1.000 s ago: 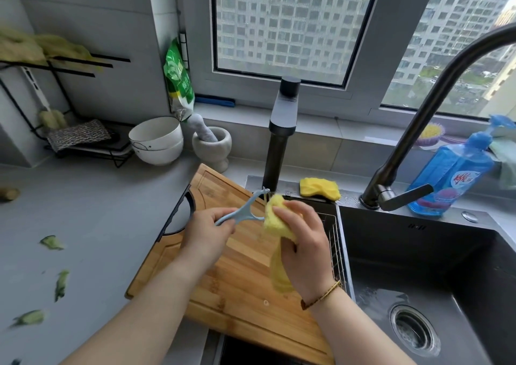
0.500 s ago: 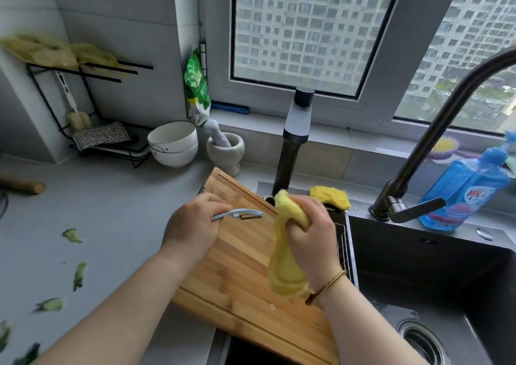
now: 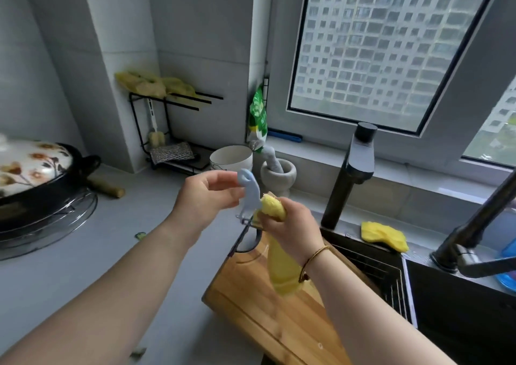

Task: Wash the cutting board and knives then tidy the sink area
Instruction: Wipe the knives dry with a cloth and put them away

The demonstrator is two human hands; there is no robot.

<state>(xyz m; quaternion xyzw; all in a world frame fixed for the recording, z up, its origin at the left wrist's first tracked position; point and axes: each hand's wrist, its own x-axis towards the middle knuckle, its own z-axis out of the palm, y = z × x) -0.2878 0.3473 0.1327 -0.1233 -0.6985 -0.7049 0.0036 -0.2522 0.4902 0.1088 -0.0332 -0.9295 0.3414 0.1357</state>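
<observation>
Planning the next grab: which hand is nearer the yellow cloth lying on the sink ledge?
Right. The right hand, gripping a second cloth, sits left of the ledge cloth; the left hand, holding the peeler, is farther left.

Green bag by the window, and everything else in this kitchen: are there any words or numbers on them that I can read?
No text in this picture can be read.
Green bag: it has white print, but it is too blurred to read.
Blue bottle: only its edge shows at the right, and no label is in view.
Pot lid: it has a flower pattern and no words.
</observation>
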